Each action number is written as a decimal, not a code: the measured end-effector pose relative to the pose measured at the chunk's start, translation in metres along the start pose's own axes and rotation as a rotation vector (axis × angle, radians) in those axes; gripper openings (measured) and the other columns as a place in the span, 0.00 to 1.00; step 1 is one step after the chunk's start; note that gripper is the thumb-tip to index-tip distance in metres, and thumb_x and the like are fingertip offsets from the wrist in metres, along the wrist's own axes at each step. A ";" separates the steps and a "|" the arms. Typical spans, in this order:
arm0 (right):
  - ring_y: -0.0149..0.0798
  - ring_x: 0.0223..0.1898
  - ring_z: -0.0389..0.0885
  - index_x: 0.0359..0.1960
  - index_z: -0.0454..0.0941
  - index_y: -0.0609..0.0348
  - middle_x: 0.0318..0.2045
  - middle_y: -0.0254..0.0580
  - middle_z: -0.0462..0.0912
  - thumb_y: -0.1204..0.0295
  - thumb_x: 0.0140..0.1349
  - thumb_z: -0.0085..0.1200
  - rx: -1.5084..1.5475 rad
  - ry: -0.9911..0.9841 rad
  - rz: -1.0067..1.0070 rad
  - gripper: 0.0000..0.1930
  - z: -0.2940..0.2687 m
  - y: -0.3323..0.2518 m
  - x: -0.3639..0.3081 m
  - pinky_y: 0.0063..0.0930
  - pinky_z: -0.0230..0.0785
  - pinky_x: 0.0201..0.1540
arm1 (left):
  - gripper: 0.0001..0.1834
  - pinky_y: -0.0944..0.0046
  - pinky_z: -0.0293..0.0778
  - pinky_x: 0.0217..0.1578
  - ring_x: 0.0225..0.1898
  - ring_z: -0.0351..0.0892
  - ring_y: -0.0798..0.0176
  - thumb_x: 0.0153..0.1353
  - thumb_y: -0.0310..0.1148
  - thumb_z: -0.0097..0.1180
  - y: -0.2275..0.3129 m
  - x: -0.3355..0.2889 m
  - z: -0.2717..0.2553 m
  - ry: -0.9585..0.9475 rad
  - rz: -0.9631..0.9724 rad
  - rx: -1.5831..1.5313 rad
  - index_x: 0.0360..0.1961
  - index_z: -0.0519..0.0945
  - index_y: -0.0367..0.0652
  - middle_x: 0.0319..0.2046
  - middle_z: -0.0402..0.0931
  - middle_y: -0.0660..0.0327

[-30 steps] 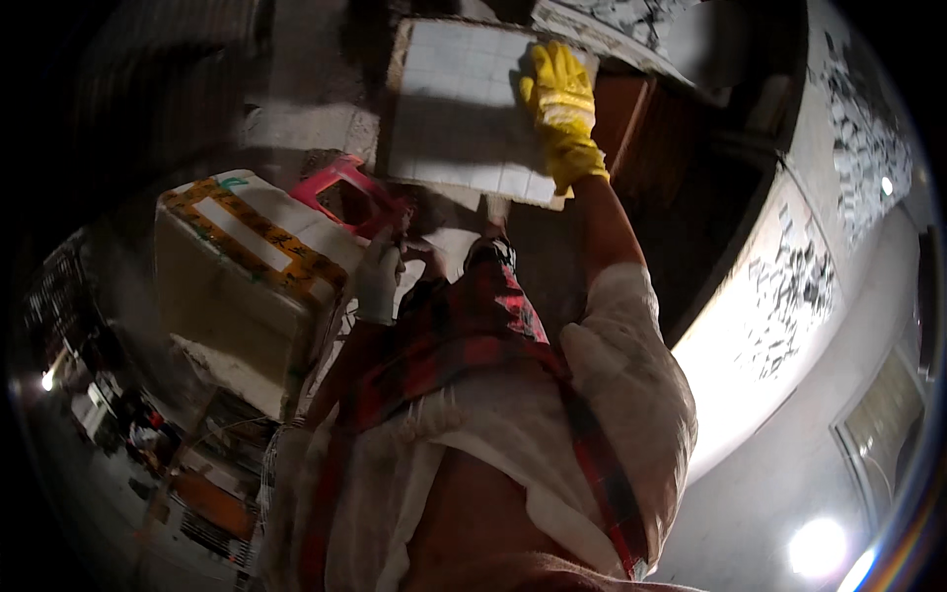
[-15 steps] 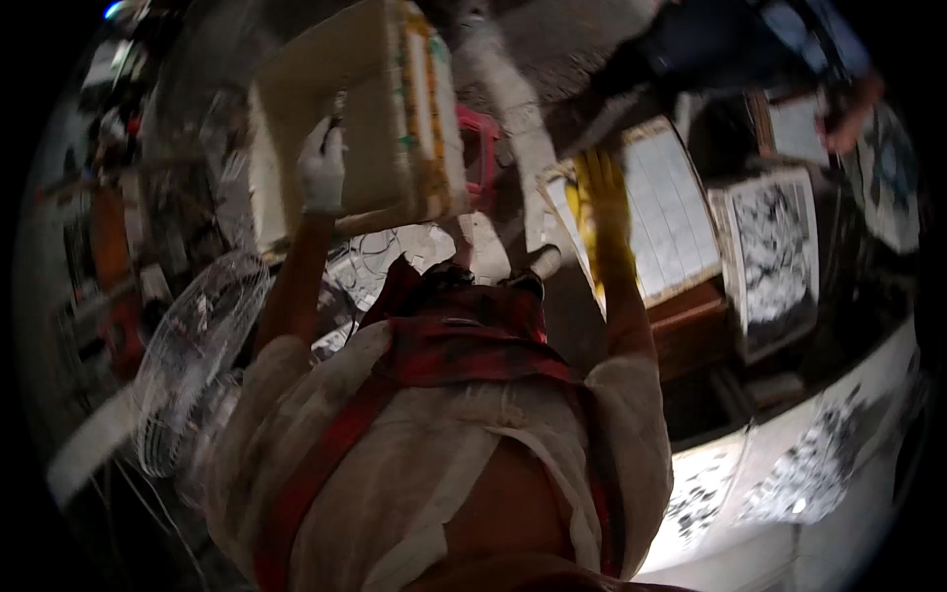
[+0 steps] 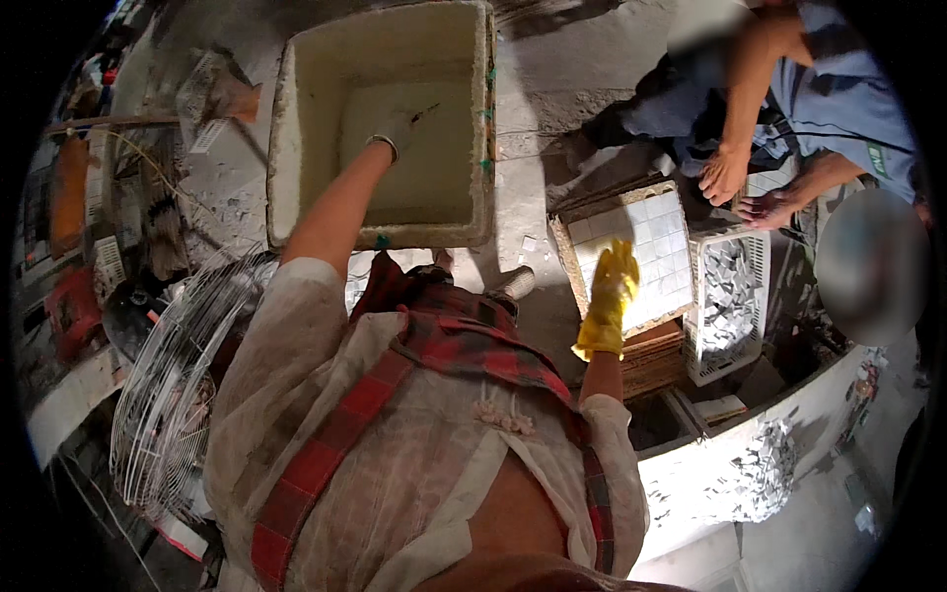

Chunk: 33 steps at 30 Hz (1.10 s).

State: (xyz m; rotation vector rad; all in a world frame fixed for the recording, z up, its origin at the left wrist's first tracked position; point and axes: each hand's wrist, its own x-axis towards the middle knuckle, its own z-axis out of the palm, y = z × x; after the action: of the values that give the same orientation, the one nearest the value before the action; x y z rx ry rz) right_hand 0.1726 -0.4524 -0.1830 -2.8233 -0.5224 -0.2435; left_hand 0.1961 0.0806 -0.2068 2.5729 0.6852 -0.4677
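Note:
My left hand, in a white glove, reaches down into a large pale foam tub at the upper left. A thin dark object sticks out past its fingers; its kind is not clear. The fingers blend into the tub's pale inside. My right hand wears a yellow rubber glove, its fingers stretched out and holding nothing. It is over the near left part of a board covered with square white tiles. Whether the glove touches the tiles I cannot tell.
More boards are stacked beneath the tiled one. Beside it, a white plastic crate holds small tile pieces. Another person's hands are beyond the crate. A wire fan guard stands at my left; a tile-chip pile lies at the lower right.
The view has shifted and sharpened. My left hand has gone farther right inside the tub. My right hand has drawn nearer to me over the tiled board. The other person's hands have come beside the crate.

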 end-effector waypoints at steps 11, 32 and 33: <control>0.62 0.50 0.77 0.51 0.75 0.70 0.53 0.69 0.75 0.77 0.63 0.52 0.351 0.232 -0.206 0.15 -0.086 -0.113 0.076 0.48 0.71 0.52 | 0.20 0.50 0.71 0.52 0.57 0.73 0.45 0.67 0.37 0.45 0.027 -0.092 -0.057 -0.266 -0.172 0.262 0.55 0.76 0.38 0.58 0.71 0.46; 0.48 0.53 0.79 0.45 0.84 0.51 0.51 0.48 0.80 0.60 0.52 0.57 -0.383 -0.895 -0.751 0.19 0.070 -0.333 0.166 0.42 0.71 0.53 | 0.17 0.48 0.75 0.49 0.52 0.78 0.44 0.64 0.33 0.44 -0.034 -0.110 -0.031 -0.226 -0.127 0.202 0.49 0.81 0.43 0.50 0.77 0.47; 0.48 0.53 0.79 0.45 0.84 0.51 0.51 0.48 0.80 0.60 0.54 0.57 -0.384 -0.921 -0.754 0.18 0.073 -0.336 0.165 0.42 0.71 0.53 | 0.17 0.47 0.74 0.49 0.52 0.78 0.45 0.64 0.33 0.45 -0.038 -0.114 -0.032 -0.211 -0.135 0.199 0.49 0.81 0.43 0.50 0.78 0.47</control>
State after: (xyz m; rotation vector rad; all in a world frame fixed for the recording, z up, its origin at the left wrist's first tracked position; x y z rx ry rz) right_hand 0.2078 -0.0746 -0.1433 -2.7835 -1.8812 0.9694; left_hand 0.0889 0.0819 -0.1442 2.6168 0.7734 -0.8786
